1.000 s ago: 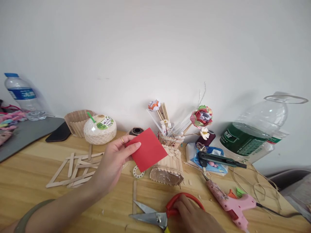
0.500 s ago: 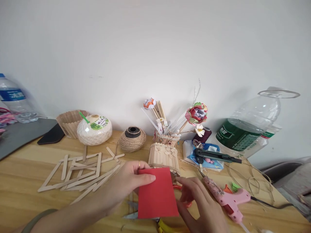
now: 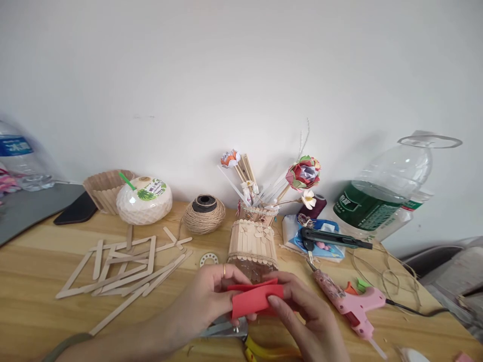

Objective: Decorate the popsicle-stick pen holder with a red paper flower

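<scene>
A piece of red paper (image 3: 256, 300), bent over on itself, is held up between both hands above the table. My left hand (image 3: 213, 294), with a ring on one finger, pinches its left end. On the right end, my right hand (image 3: 307, 314) has the thumb in front and the fingers behind. Below the paper lie scissors with yellow handles (image 3: 269, 350), partly covered by the hands. Just behind the hands stands a vase covered with wooden craft sticks (image 3: 252, 241).
Loose and joined craft sticks (image 3: 124, 274) lie at left, near a twine spool (image 3: 205, 214) and a white coconut (image 3: 144, 200). At right are a pink glue gun (image 3: 358, 306), a utility knife (image 3: 335, 237) on a blue packet, and a large bottle (image 3: 373, 206). Paper flowers (image 3: 304, 173) stand behind.
The red paper, flat and upright before, is now folded over. My right hand has come in and gripped its right end. The view has shifted slightly.
</scene>
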A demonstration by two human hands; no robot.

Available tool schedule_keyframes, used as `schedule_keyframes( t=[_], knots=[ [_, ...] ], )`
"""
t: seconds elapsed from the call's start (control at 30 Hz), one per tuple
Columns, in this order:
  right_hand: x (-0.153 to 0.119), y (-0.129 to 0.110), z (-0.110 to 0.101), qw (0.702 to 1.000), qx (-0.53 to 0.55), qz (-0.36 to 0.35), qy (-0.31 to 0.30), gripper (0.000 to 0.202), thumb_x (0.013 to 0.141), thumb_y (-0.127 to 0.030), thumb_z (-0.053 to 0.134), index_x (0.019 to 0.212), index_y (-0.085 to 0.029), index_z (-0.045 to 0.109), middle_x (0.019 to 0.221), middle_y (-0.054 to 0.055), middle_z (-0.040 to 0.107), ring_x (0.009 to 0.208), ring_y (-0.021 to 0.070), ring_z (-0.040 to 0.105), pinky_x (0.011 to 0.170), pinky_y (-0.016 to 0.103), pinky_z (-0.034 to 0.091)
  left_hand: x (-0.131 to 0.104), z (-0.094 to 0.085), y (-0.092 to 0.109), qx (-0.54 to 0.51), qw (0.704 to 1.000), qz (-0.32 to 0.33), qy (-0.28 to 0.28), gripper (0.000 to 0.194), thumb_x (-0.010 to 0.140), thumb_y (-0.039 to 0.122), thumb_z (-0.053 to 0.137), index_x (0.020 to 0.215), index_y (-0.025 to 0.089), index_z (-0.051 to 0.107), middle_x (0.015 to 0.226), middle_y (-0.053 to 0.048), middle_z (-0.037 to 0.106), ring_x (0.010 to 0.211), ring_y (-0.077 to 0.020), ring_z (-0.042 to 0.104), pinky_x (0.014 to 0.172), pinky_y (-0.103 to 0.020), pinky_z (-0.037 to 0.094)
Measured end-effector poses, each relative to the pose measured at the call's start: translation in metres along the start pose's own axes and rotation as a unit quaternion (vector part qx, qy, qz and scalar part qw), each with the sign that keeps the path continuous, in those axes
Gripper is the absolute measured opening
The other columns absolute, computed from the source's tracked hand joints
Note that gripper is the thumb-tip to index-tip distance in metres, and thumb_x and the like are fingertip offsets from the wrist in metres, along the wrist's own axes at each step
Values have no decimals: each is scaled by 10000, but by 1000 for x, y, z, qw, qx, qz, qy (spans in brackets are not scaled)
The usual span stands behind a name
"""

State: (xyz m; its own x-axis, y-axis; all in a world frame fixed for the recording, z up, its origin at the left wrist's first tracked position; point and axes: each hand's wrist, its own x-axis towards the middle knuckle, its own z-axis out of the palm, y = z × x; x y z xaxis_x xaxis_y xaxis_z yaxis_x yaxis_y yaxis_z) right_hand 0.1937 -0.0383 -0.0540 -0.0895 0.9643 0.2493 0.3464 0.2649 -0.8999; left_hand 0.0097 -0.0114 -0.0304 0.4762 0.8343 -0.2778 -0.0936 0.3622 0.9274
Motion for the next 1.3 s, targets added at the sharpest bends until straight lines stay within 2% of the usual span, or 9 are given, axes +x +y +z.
schedule_keyframes(
  t=[0.1,0.17,0.33,0.5,0.53,0.63,0.7,0.93,1.3],
  knots=[
    [0,-2,2,999,20,29,3,241,835,-396,604,696,-214,677,710,9,680,672,153,624,626,210,478,-1,0,-4,-33,999,7,4,361,709,475,661,843,140,655,676,-46,698,654,-170,653,559,-238,459],
    [-1,-3,2,999,12,39,17,266,817,-423,617,670,-206,662,653,2,665,622,151,607,593,214,468,-3,-1,-7,-37,999,20,-2,422,712,525,650,883,139,662,714,-55,701,686,-183,667,558,-237,464],
    [-2,1,3,996,33,77,30,321,782,-511,632,698,-201,636,676,14,669,628,161,610,589,236,468,-5,0,-10,37,999,21,0,332,684,337,716,936,134,643,717,-33,697,654,-155,661,567,-219,455],
    [1,1,4,980,137,131,55,495,677,-556,720,1006,-208,595,644,-3,668,610,167,626,579,253,499,-4,1,-11,56,998,13,12,327,700,329,677,951,125,632,740,-58,719,707,-188,687,602,-247,475],
    [1,0,4,980,138,137,50,475,666,-547,732,971,-200,622,633,-1,665,610,166,629,583,252,505,-3,0,-11,58,998,8,15,340,694,335,682,956,125,629,761,-66,725,727,-199,692,610,-254,479],
    [3,-4,1,981,122,146,33,342,659,-511,750,689,-180,668,604,11,654,581,155,619,558,235,509,-3,-1,-10,62,998,-5,18,400,665,361,703,973,121,616,806,-89,736,767,-227,703,618,-271,488],
    [3,-6,0,983,111,145,34,336,656,-504,754,624,-180,673,571,6,639,545,143,599,529,223,504,-3,-1,-8,66,998,-7,17,434,655,380,709,982,112,613,827,-105,738,779,-237,705,617,-275,490],
    [3,-8,0,986,87,136,36,369,664,-551,727,646,-183,702,604,28,666,571,166,616,536,244,525,-4,0,-6,66,998,0,3,458,668,445,687,959,93,654,783,-113,733,736,-225,694,589,-266,478],
    [3,-10,1,983,106,140,44,303,714,-485,704,642,-191,715,562,3,633,525,133,555,517,214,472,-5,2,-4,65,998,-21,7,401,635,448,698,867,122,662,744,-87,716,732,-226,686,588,-266,460]
  ],
)
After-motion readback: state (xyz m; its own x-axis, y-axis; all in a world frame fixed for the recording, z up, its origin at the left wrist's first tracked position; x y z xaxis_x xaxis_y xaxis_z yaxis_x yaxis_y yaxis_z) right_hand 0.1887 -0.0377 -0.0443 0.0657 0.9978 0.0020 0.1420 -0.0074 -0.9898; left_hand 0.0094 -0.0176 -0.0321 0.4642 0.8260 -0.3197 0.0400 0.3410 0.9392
